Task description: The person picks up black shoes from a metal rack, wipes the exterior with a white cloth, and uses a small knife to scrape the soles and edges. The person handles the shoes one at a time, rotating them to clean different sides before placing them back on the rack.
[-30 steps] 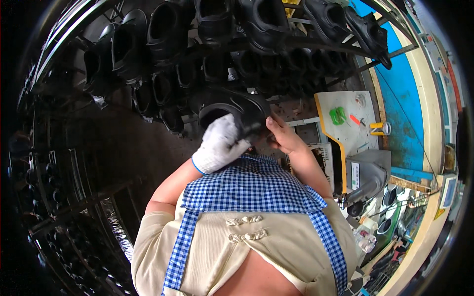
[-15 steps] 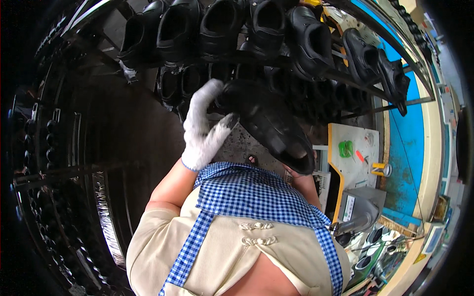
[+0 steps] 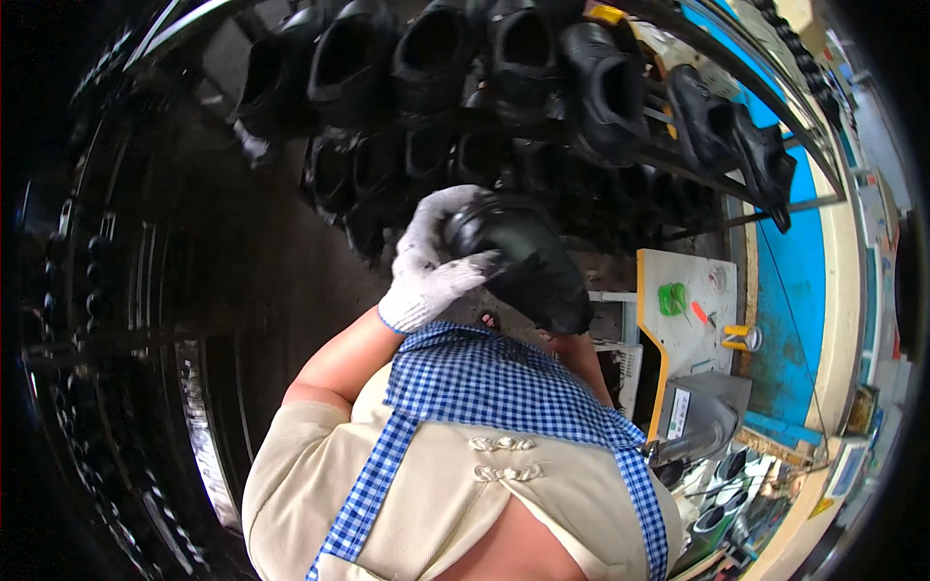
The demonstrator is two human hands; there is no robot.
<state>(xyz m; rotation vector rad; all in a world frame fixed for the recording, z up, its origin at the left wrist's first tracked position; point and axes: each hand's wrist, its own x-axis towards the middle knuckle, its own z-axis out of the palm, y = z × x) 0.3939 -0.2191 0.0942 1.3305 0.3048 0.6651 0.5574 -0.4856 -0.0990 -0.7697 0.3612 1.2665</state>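
Note:
A black shoe (image 3: 538,266) is held in front of my apron, tilted from upper left to lower right. My left hand (image 3: 431,257), in a white knitted glove with dark smudges, is closed round its upper left end, thumb on the near side and fingers over the far side. My right hand (image 3: 567,341) is at the shoe's lower right end. Only a bit of bare skin shows there; the shoe hides its fingers.
Ahead, a metal rack carries rows of black shoes (image 3: 431,48), with more shoes (image 3: 426,155) on a lower level. To the right stands a white worktable (image 3: 668,334) with a green item (image 3: 671,299) and a yellow-banded can (image 3: 741,338). Dark racks (image 3: 97,339) fill the left side.
My left hand's fingers were spread at the shoe's end and are now closed on it. The shoe has turned; its opening, visible before at the lower right, no longer shows.

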